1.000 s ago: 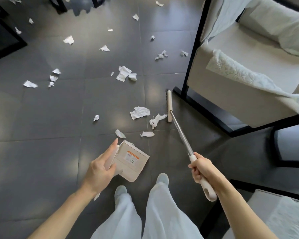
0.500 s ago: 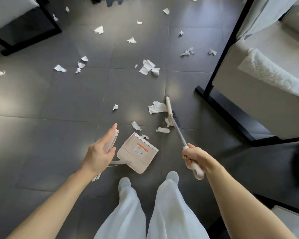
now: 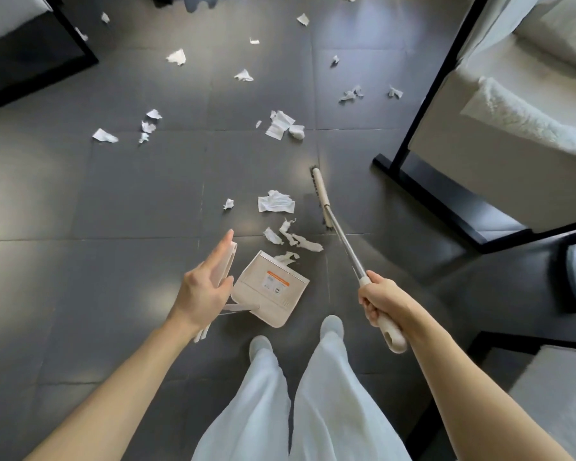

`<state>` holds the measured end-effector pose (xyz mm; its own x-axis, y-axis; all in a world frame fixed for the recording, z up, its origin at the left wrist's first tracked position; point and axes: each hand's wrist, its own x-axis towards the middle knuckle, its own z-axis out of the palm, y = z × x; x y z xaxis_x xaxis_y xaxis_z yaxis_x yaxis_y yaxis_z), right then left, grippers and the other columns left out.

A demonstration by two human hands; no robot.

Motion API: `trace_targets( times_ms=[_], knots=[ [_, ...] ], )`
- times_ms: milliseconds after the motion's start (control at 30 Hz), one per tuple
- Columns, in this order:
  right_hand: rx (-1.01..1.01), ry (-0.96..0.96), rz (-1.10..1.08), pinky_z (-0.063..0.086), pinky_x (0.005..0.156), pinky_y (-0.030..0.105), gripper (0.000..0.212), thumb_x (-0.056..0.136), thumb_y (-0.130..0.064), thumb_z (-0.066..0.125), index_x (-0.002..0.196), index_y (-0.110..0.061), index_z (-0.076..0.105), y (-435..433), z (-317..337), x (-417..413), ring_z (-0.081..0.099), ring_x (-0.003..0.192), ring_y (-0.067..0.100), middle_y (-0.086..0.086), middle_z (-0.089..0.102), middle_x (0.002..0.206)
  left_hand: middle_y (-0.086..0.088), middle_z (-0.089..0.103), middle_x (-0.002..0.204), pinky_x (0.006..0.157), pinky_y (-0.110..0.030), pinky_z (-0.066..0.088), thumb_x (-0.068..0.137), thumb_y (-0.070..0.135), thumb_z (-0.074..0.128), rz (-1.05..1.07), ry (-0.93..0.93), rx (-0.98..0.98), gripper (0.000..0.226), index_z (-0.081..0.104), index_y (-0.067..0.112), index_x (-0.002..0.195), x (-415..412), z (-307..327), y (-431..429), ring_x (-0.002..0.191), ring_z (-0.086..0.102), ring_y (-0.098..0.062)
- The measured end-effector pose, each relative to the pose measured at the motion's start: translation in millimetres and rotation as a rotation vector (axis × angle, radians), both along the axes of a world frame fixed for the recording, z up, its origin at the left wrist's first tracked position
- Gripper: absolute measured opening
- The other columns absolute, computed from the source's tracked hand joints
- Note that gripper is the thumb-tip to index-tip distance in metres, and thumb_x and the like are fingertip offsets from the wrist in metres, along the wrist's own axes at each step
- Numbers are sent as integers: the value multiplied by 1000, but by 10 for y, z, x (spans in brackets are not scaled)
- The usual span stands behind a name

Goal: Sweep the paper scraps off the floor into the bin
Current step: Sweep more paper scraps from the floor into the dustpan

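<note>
White paper scraps [image 3: 276,201] lie scattered over the dark tiled floor, several just in front of a beige dustpan [image 3: 269,289] with an orange label. One scrap [image 3: 287,257] rests at the pan's front lip. My left hand [image 3: 206,287] grips the dustpan's upright beige handle, index finger stretched along it. My right hand [image 3: 381,301] is closed around the beige grip of a broom; its metal shaft runs forward to the broom head [image 3: 320,196], which rests on the floor to the right of the nearest scraps.
A white armchair on a black frame [image 3: 419,191] stands close on the right. Another black-framed seat [image 3: 37,44] is at the far left, and a white cushion [image 3: 556,400] at the near right. More scraps [image 3: 280,126] lie farther ahead. My white-trousered legs and shoes are below the pan.
The broom head swept left toward the scraps and has now swung back out to the right and farther away. Scraps shifted closer to the dustpan's lip. The dustpan stayed put.
</note>
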<state>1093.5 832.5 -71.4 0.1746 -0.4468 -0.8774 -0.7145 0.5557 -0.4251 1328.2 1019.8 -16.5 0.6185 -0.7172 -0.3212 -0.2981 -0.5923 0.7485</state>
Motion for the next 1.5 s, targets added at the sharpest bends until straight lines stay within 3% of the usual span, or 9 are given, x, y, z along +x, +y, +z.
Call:
trace_targets(
  times_ms=[167,300,467,600,700,800,967,1300,1500],
  knots=[
    [31,49,-18,37,44,24,43,78,2,36,117,-16,43,206,-255,372,39,40,14,9,46,61,23,45,130,81,-2,32,87,-1,56,46,-33,25,79,22,52,135,194,-10,205,105,55,-7],
    [150,-25,-77,33,37,19,58,80,3,34,135,-15,39,657,-229,736,37,37,11,8,44,61,15,49,134,86,-9,37,87,-2,55,80,-51,43,78,23,49,136,241,-106,291,110,60,-20],
    [251,-83,-190,29,33,14,63,86,3,33,144,-23,35,663,-14,951,31,35,6,3,38,57,21,42,127,79,7,28,86,-4,55,138,-27,34,77,24,39,142,278,-171,383,106,51,-2],
    [87,-66,7,31,39,17,37,82,3,33,115,-2,47,445,159,913,32,39,10,6,38,60,27,36,126,74,10,26,85,-6,56,221,-21,14,76,28,28,146,276,-209,366,96,52,6],
    [-98,-19,267,37,45,26,19,74,-1,37,89,-10,45,60,136,962,38,40,19,12,44,57,34,29,126,77,12,23,85,-8,56,294,-23,1,75,30,26,147,221,-217,282,102,34,23],
    [-216,44,467,40,46,27,15,77,-4,37,86,-14,45,-467,-20,1076,43,40,21,11,49,52,40,31,120,84,9,24,85,-8,58,381,-38,7,75,32,31,144,150,-197,239,110,36,19],
    [-277,75,682,41,42,25,31,88,-11,34,115,-10,49,-1117,-363,1284,48,40,21,11,55,58,26,38,133,85,7,28,84,-5,60,557,-84,40,77,32,50,131,-89,-148,294,111,41,14],
    [-119,115,1087,43,45,26,58,89,-17,32,146,-27,33,-1168,-385,1177,49,39,18,8,58,59,15,46,129,82,7,27,84,-7,58,552,-164,61,72,35,21,145,-26,-302,-181,108,55,-4],
    [181,77,886,34,41,20,55,92,-13,31,145,-27,35,-591,71,888,37,40,12,6,47,65,19,37,133,93,8,19,85,-9,53,544,-164,-42,68,37,17,146,42,-380,-207,116,34,17]
  ],
)
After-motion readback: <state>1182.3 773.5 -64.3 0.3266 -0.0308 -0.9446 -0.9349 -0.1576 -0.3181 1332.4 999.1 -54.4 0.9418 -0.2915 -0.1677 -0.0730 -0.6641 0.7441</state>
